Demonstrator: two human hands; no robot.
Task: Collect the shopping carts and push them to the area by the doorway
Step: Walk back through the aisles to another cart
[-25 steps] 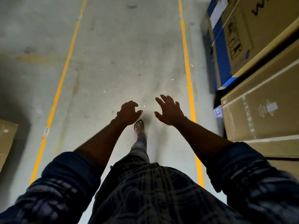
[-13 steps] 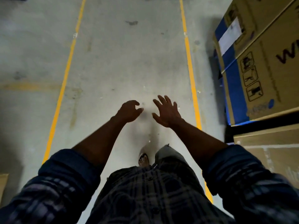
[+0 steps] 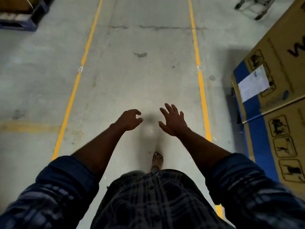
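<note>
cart (image 3: 251, 5) far ahead right, beyond boxes (image 3: 280, 66) at right; pallet (image 3: 21, 22) far ahead left.

The upper cardboard box (image 3: 280, 47) on the right is showing a large dark "W" (image 3: 296, 51), with the rest of the word running off the edge. Black-framed handling pictograms (image 3: 255, 61) are sitting beside it, and three more are running down the lower box (image 3: 297, 129). A white paper label (image 3: 253, 83) and a small floor-line sticker (image 3: 80, 69) are carrying print too small to read.
</note>
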